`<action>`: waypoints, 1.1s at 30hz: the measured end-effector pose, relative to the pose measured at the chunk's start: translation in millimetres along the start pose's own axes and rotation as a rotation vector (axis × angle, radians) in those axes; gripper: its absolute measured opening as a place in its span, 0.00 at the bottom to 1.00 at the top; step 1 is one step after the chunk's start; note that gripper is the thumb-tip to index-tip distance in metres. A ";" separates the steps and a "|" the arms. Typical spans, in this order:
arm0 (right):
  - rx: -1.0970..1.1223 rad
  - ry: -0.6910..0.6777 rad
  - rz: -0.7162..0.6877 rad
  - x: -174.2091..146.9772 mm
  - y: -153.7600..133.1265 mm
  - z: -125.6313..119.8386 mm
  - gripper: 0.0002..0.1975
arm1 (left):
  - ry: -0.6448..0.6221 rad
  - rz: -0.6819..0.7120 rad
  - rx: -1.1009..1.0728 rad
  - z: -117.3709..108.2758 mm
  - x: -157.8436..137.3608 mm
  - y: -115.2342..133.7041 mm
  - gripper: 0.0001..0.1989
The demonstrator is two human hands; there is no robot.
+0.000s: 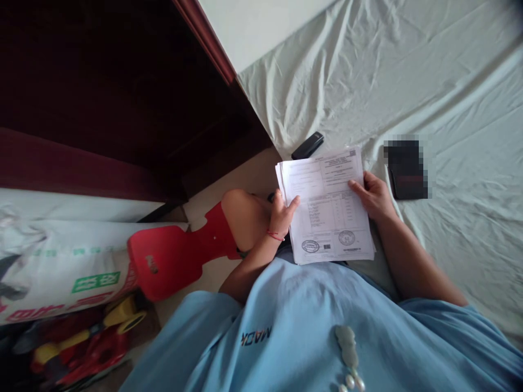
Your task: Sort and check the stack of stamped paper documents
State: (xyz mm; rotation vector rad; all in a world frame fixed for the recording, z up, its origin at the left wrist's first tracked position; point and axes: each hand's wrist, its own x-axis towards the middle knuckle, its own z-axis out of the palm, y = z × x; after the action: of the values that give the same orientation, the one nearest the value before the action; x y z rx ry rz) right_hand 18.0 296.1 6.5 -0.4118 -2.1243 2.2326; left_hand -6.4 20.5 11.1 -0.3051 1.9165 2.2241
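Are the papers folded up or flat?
Flat: the papers are an unfolded stack, held at the edges by the left hand and right hand.

A stack of white printed papers (327, 209) sits held at both side edges, its top sheet facing up and covered in small tables and lines of text too fine to read. Two round stamps, one dark and oval, one paler, mark the lower part of the page, and the edges of the sheets beneath fan out slightly at the upper left corner. The stack lies roughly flat, tilted a little to the left, over the person's lap at the edge of the bed (408, 76).
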 end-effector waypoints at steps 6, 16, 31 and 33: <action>-0.022 -0.001 -0.009 -0.9 0.5 1.0 0.21 | -0.039 -0.202 -0.269 5.0 -4.3 6.0 0.35; -0.076 -0.002 -0.023 -3.9 -2.5 1.9 0.24 | -0.155 -0.351 -0.199 11.4 -12.2 8.1 0.32; 0.149 -0.071 -0.006 -7.0 -13.3 0.9 0.36 | -0.154 -0.341 -0.293 -2.9 -5.0 24.1 0.36; 0.164 -0.180 0.101 -11.1 -16.4 -0.4 0.34 | -0.198 -0.342 -0.312 -3.2 -4.8 26.8 0.36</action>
State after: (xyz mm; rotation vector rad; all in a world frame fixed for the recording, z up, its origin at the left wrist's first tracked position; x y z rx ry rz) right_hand 26.2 295.4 24.4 -0.3286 -2.0193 2.5681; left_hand -9.0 13.4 37.3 -0.4060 1.3059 2.2146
